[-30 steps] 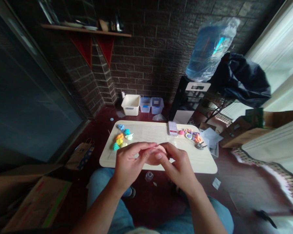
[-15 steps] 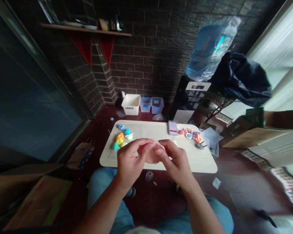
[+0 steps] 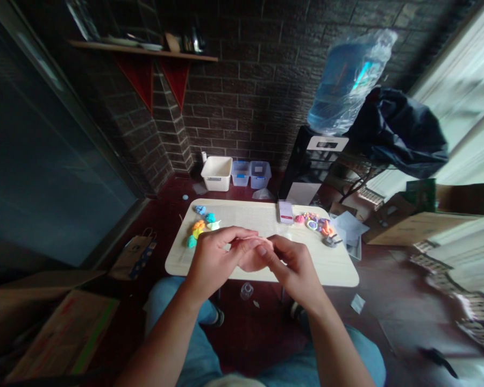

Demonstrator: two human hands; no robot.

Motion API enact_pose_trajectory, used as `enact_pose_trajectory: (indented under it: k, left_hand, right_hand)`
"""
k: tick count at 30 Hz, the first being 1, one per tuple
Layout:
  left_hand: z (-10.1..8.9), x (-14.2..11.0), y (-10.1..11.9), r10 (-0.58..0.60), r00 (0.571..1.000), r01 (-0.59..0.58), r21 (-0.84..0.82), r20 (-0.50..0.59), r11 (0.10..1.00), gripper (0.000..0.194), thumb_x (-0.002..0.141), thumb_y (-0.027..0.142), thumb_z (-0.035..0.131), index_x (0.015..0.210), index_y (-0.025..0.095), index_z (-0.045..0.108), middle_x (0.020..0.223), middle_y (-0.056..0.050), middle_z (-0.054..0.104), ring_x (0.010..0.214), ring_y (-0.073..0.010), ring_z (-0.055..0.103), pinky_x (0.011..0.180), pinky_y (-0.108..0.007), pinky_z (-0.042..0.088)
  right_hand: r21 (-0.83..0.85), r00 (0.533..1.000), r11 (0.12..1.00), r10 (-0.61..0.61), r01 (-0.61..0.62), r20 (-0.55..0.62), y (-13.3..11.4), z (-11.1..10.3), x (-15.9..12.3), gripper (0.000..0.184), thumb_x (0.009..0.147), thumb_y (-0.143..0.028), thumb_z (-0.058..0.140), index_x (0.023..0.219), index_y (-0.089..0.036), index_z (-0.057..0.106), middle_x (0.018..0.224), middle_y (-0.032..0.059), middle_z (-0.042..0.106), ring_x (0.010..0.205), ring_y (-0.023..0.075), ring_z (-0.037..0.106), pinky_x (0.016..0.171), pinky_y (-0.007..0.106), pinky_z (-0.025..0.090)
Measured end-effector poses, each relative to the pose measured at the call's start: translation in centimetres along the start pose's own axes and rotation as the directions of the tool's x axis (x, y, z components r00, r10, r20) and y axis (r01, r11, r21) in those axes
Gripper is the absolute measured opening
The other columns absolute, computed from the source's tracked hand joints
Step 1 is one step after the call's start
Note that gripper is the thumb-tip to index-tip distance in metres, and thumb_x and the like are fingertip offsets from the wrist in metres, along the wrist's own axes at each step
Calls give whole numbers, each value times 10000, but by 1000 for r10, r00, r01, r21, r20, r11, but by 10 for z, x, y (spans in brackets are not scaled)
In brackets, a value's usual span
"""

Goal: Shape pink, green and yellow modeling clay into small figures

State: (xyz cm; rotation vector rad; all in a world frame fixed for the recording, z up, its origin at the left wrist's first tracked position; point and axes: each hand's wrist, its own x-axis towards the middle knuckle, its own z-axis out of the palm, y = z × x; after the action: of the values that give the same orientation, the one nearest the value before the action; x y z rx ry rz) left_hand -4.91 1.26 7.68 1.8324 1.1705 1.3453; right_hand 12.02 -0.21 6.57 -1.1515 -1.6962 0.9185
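Note:
Between my two hands is a flattened, rounded piece of pink modelling clay (image 3: 252,261), raised above the near part of a low pale table (image 3: 242,215). My left hand (image 3: 213,260) is closed on its left side, thumb on the near face and fingers behind. From the right, my right hand (image 3: 296,263) pinches the upper right edge between thumb and fingers. The two thumbs almost meet at its top. Fingers cover much of the piece, so its full outline is hidden.
Several coloured clay lumps (image 3: 198,228) lie at the table's left. A phone (image 3: 285,212) and small clay shapes (image 3: 326,228) are to the right. Behind stand storage bins (image 3: 216,180) and a water dispenser (image 3: 312,161). A clear container (image 3: 246,291) appears below the near edge.
My left hand has rolled slightly, its fingers now lying flatter across the top of the pink clay. My right hand has shifted only a little. The clay stays held in both.

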Motion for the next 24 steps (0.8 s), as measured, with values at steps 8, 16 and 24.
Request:
enact_pose_trajectory:
  k: [8,16,24]
  left_hand:
    - [2,-4,-2,-32,999,32,-53,9,998,137,813,320,709,848,198,761,881,-36,784,828,-189,728,761,-247,565]
    - [-3,1,-4,-117,990,128,-140,82,982,192,837,323,675,926,181,770,937,-57,782,868,-213,726,764,-260,569]
    - [5,-4,-2,-95,995,91,-87,-43,992,175,854,322,654,876,185,762,899,-37,780,819,-193,714,729,-238,551]
  right_hand:
    - [-10,998,998,-66,66,-13,2,-2,1,254,955,-389,514,875,-173,620,686,-3,607,600,111,530,539,207,393]
    - [38,999,999,-37,39,-29,4,-5,4,261,927,-430,553,931,-180,631,767,22,655,655,134,570,567,222,433]
    - [194,992,977,99,-82,-80,12,16,0,350,890,-499,579,736,-197,490,582,-62,436,502,83,405,442,202,314]
